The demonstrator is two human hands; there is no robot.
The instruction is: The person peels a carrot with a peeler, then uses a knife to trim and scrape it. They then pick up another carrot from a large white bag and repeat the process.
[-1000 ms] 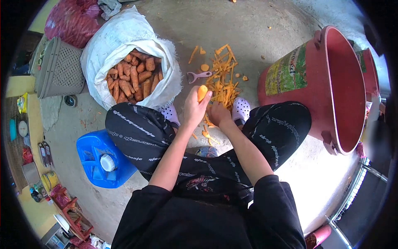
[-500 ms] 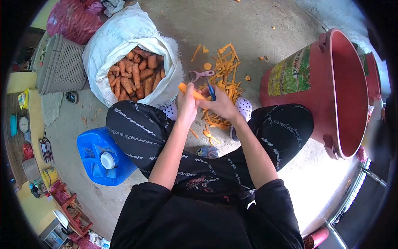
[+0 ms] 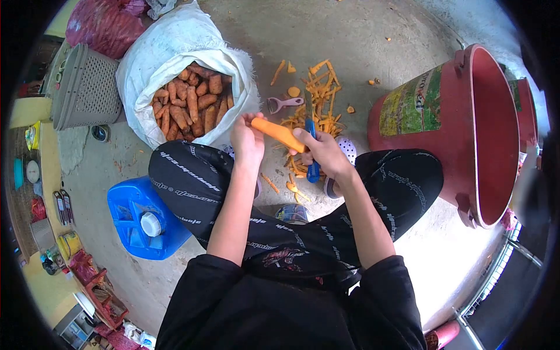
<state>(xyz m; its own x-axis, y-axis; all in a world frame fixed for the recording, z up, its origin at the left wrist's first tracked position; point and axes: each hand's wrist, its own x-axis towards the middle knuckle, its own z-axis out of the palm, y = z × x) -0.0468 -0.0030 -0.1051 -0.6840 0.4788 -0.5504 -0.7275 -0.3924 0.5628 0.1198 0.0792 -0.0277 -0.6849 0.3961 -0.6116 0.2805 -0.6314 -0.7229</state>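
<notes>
A peeled orange carrot [image 3: 279, 133] lies slantwise between my hands. My right hand [image 3: 326, 153] grips its lower end, thumb on top, and also holds a knife by its blue handle [image 3: 313, 171], the blade pointing away from me. My left hand [image 3: 248, 140] is turned palm up with loosened fingers at the carrot's other end. Just beyond, a pink peeler [image 3: 284, 104] rests on the floor beside a heap of orange peelings [image 3: 322, 93]. To the left, a white sack [image 3: 169, 49] stands open, filled with unpeeled carrots [image 3: 192, 104].
A large red bin [image 3: 449, 122] stands at the right, its mouth facing right. By my left knee is a blue jerrycan [image 3: 146, 219] with a white cap. A grey perforated basket [image 3: 90, 90] and a red mesh sack [image 3: 104, 28] are at far left.
My left hand has loosened and shifted left, its palm now showing. The carrot shows more fully, and my right hand has turned, bringing the knife upright in view.
</notes>
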